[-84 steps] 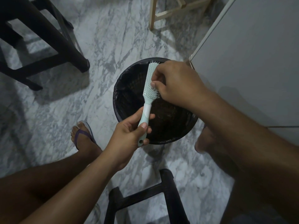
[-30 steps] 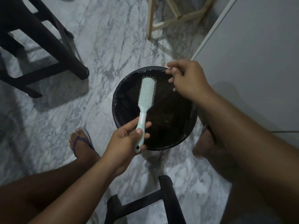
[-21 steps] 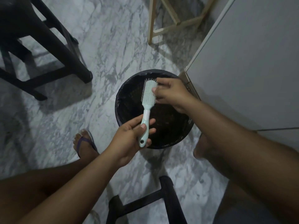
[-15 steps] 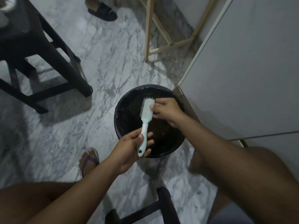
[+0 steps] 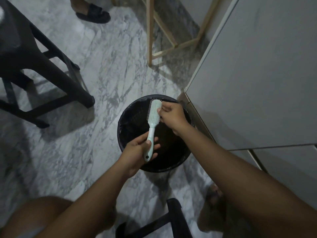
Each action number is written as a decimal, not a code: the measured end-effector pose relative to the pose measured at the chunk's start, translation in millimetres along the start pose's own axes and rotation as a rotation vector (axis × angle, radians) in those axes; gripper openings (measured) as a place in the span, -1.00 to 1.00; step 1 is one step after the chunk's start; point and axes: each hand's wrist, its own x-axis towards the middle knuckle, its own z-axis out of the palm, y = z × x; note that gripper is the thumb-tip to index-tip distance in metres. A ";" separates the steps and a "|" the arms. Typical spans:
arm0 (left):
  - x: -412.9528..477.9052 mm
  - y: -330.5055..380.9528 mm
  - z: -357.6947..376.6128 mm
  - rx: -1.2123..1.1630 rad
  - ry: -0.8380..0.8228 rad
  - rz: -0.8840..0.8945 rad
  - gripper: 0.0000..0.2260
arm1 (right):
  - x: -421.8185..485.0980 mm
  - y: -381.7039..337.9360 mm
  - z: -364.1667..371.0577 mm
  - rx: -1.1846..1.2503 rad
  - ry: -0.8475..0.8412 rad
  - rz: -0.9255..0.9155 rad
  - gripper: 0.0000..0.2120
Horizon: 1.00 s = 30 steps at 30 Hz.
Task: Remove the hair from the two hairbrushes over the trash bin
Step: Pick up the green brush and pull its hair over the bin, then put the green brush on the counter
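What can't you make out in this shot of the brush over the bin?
Head view only:
- Hair on the mint-green plastic hairbrush: too fine and dim to see.
- Contents of the round black trash bin: lost in darkness.
- Right hand fingertips: curled against the bristles, so any pinched strand is hidden.
- Second hairbrush: not in view.
- Left hand: covers the handle's middle.
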 end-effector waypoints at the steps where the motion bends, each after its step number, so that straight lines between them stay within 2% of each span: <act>1: -8.2 7.7 1.7 0.026 0.003 0.017 -0.67 | -4.8 -11.9 -4.7 0.005 -0.001 -0.003 -0.62; 5: -61.9 53.0 23.1 0.176 -0.027 0.059 -0.70 | -43.8 -78.2 -30.9 0.031 0.002 -0.043 -0.63; 10: -148.0 133.8 76.6 0.303 -0.111 0.062 -0.73 | -107.1 -170.8 -83.2 0.031 0.182 -0.087 -0.67; 18: -277.9 224.8 194.1 0.578 -0.409 0.106 -0.78 | -243.9 -279.5 -225.1 0.217 0.448 -0.147 -0.64; 24: -335.2 210.6 310.5 0.673 -0.640 0.121 -0.74 | -344.0 -278.9 -343.9 0.366 0.685 -0.174 -0.69; 30: -356.0 150.9 434.5 0.779 -0.709 0.063 -0.82 | -411.7 -233.4 -460.4 0.482 0.800 -0.131 -0.74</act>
